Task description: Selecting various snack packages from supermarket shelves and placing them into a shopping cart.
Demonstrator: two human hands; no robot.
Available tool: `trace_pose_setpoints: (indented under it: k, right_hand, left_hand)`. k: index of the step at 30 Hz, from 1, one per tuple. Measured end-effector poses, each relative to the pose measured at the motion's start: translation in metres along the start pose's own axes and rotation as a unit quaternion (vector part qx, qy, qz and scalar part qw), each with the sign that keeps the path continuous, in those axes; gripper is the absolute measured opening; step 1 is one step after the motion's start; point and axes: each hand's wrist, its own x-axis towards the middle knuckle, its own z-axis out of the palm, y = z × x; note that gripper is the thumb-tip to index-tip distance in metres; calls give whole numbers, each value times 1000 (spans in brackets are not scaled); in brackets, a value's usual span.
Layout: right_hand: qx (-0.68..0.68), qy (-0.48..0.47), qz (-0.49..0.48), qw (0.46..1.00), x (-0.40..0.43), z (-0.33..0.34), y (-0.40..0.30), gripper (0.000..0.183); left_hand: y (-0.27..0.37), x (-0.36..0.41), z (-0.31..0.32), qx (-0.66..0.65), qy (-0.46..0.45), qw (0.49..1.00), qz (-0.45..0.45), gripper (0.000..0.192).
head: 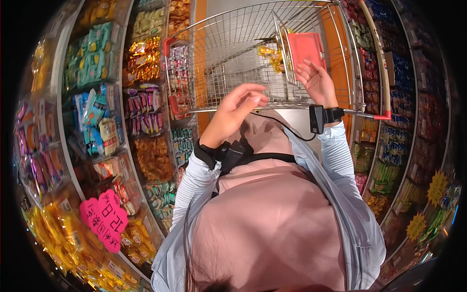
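Over the near side rail of a wire shopping cart (233, 62), my left hand (235, 111) is palm down with loosely curled fingers and nothing visible in it. To its right, my right hand (317, 82) is turned palm up, fingers apart and empty, just in front of the red plastic seat panel (304, 45). Whether its fingertips touch the panel, I cannot tell. Yellow packets (270, 54) lie in the cart behind the upright wire divider (284, 47). The cart's pale handle (377, 54) with red ends stands at the right. Both wrists wear black strapped devices.
Shelves of wrapped snacks line both sides. At left are teal packets (96, 53), blue packets (93, 120), yellow packets (54, 233) and a pink handwritten sign (105, 219). At right are blue-wrapped packets (396, 109) and a yellow star-shaped sign (416, 226).
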Motion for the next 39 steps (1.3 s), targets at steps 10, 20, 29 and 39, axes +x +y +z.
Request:
trace_pose_setpoints:
  k: [10, 20, 29, 39]
  right_hand:
    - [-115, -261, 325, 902, 34, 89, 65, 37]
    - [-219, -417, 522, 711, 0, 213, 240, 34]
    - [-271, -225, 522, 777, 2, 118, 242, 32]
    - [-201, -40, 476, 855, -74, 20, 262, 30]
  left_hand:
    - [-92, -111, -83, -355, 430, 829, 46, 35]
    - [-134, -238, -50, -409, 644, 593, 257, 41]
    - [-271, -312, -18, -527, 655, 537, 71, 31]
    - [-339, -309, -68, -430, 544, 709, -127, 32]
